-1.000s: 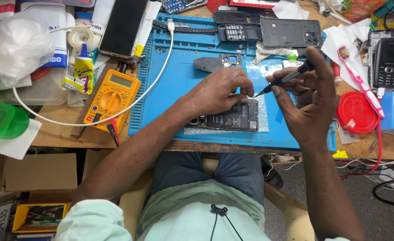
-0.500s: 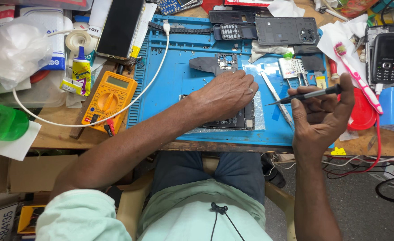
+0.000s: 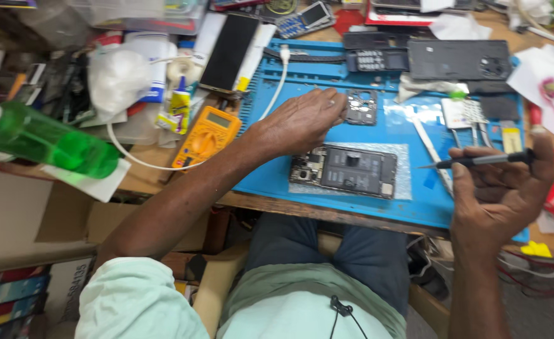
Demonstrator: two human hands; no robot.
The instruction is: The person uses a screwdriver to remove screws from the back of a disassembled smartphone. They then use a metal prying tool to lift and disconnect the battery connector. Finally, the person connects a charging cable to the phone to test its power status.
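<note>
The right hand [image 3: 509,188] is raised just off the near right corner of the blue work mat [image 3: 409,135], palm turned up, its fingers curled around a slim black screwdriver [image 3: 478,161] that lies level, the fine tip pointing left toward the middle of the mat. The left hand [image 3: 302,119] rests palm-down on the mat with the fingers bent and spread, gripping nothing that can be seen; its fingertips touch or nearly touch a small dark frame part [image 3: 360,107] lying just beyond them — whether they actually pinch it cannot be told. Just in front of that hand, nearer the person, an opened phone [image 3: 346,169] lies flat on a pale clear sheet [image 3: 402,172], its back off so that the dark battery and the circuit board at the left end show. Between the phone and the right hand, a pair of metal tweezers [image 3: 429,150] lies slanted on the mat. Farther back on the mat are a dark phone back cover [image 3: 459,59] and a small keypad part [image 3: 377,61]. A white cable [image 3: 276,94] runs from the mat's upper edge down and off to the left, passing a yellow multimeter [image 3: 208,135] that sits on the wooden bench just beside the mat's left edge. At the far left a green plastic bottle [image 3: 44,139] lies tilted over a scrap of paper — well apart from both hands.
</note>
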